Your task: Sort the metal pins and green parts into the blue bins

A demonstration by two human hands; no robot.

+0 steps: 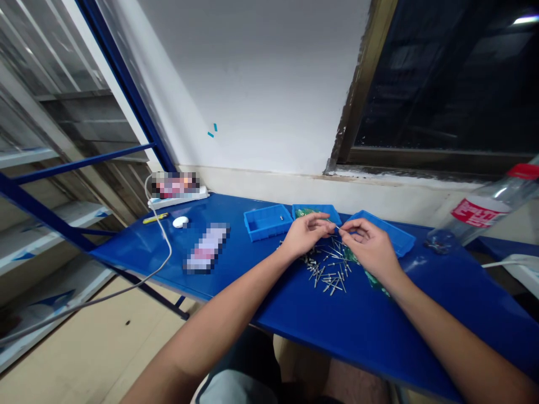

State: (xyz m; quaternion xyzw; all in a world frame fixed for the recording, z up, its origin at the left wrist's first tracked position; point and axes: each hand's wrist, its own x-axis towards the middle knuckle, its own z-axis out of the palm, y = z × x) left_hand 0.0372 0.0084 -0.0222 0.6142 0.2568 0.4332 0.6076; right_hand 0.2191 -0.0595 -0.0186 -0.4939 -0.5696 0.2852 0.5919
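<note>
Closest in, the person's legs (pixel 238 365) sit under the edge of the blue table (pixel 311 322); above it, here are the pins (pixel 332 278), a loose, criss-crossed heap on the tabletop, with the green bag (pixel 377 283) partly under the right forearm; and now the hands, just over the heap's far side! The left hand (pixel 306 233) has thumb and fingers closed on one thin pin (pixel 336 225); the right hand (pixel 370 247) pinches at its other end, fingertips almost meeting; over on the left lies a blurred-out flat thing (pixel 207 248), well apart from the heap; past the hands, three blue trays in a row, the left tray (pixel 269 230) with a small piece inside, the middle tray (pixel 331 211) holding green wrapping, the right tray (pixel 402 242) behind the right hand; a red-capped bottle (pixel 484 207) stands right of them; farthest back, white wall (pixel 261 84) and dark window (pixel 446 84).
</note>
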